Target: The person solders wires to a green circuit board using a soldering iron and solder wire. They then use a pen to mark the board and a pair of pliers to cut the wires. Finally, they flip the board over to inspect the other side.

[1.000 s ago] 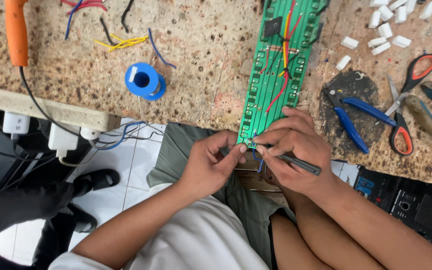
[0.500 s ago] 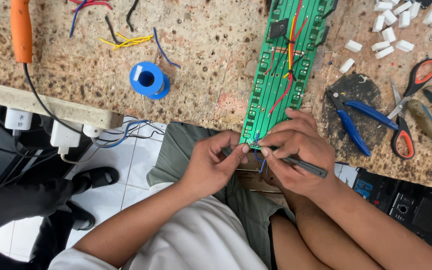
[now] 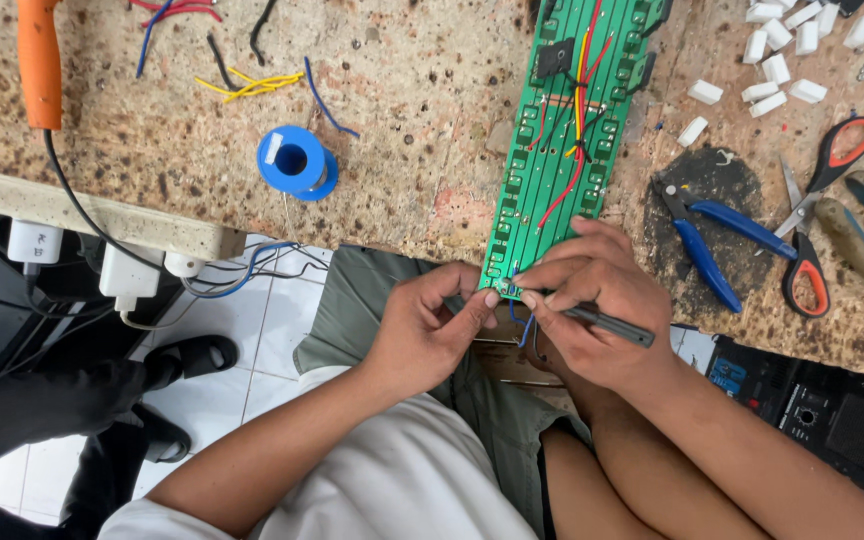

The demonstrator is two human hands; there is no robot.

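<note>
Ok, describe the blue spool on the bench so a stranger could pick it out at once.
Start at the speckled workbench and look left of the long green circuit board that the hands work on. The blue spool lies alone there, near the bench's front edge, below the loose yellow wire offcuts. It is the only round, bright blue thing with a hollow centre.

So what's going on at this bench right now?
A person sits at a speckled worktable, working on the near end of a long green circuit board that overhangs the edge. The left hand pinches at the board's corner, while the right hand rests on the board and holds a thin dark tool. Blue-handled pliers, orange-handled scissors and a blue spool lie untouched nearby.
</note>
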